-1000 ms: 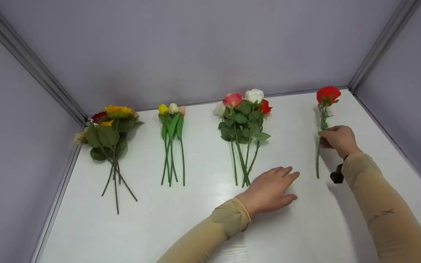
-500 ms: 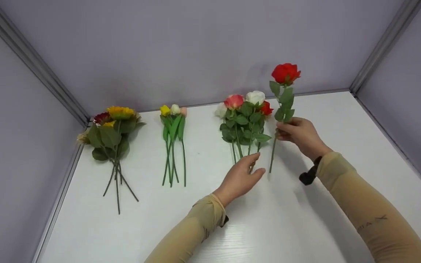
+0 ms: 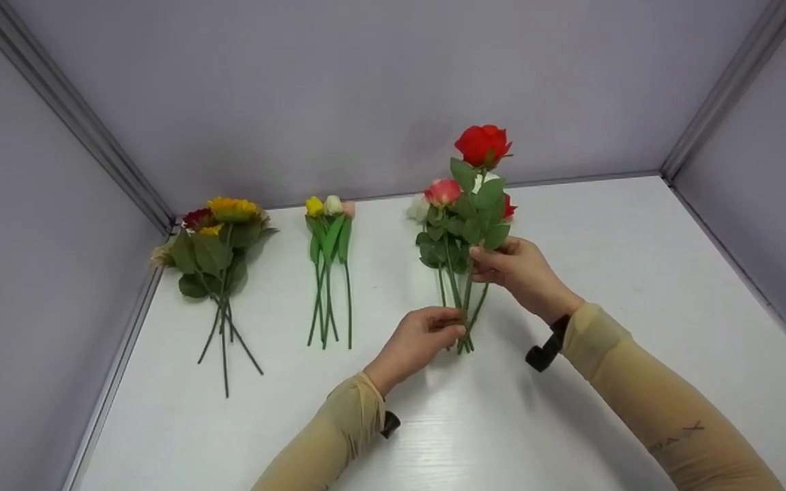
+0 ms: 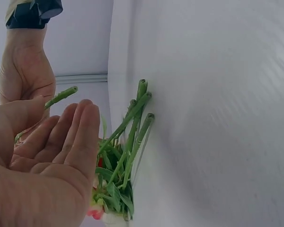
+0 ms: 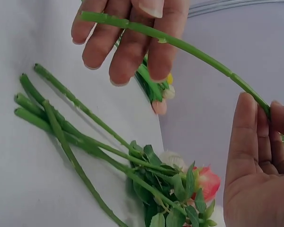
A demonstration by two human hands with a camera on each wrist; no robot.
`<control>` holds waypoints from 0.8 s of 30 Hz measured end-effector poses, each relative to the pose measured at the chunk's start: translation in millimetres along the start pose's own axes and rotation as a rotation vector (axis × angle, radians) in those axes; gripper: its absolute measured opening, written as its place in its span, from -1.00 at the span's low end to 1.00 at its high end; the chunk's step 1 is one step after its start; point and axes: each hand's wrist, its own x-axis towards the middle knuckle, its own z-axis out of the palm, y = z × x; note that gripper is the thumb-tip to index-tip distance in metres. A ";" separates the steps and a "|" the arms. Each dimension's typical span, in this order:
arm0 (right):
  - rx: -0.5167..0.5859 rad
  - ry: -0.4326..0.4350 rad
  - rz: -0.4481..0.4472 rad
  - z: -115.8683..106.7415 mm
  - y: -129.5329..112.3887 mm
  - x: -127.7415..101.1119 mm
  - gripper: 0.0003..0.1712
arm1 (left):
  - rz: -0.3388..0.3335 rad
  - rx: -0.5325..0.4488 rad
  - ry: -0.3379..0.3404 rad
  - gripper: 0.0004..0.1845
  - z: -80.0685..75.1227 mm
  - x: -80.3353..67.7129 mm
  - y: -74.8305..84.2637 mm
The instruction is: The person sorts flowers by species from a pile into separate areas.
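In the head view my right hand (image 3: 528, 278) pinches the stem of a red rose (image 3: 483, 144), which stands above a bunch of roses (image 3: 442, 193) on the white table. The right wrist view shows thumb and fingers on this rose's green stem (image 5: 189, 49). My left hand (image 3: 415, 342) is around the lower end of the same stem, its fingers fairly straight and the thumb apart from them. From the left wrist view, the stem end (image 4: 61, 96) lies between that thumb and the fingers, without a clear grip. The lying roses' stems (image 4: 135, 120) are just beyond.
Left of the roses lie several tulips (image 3: 329, 235) in yellow, white and pink. Farther left is a bunch of sunflowers and other blooms (image 3: 212, 252) with crossed stems. Grey walls (image 3: 366, 82) enclose the white table (image 3: 181, 436) at the back and both sides.
My right hand has lifted the red rose from the table's right side and carried it left over the rose bunch. The left hand has moved left to its stem end.
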 end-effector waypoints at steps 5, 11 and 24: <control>0.068 -0.006 0.013 8.0 4.0 -2.3 -0.39 | 0.011 -0.086 -0.023 -0.69 -0.4 -1.2 -2.0; 0.190 0.021 0.056 11.9 7.1 -4.7 -0.35 | 0.036 -0.038 -0.006 -0.80 -1.2 -1.3 0.7; 0.139 0.111 0.042 10.9 11.2 -5.8 -0.66 | -0.013 0.145 0.053 -0.76 1.9 -0.8 4.1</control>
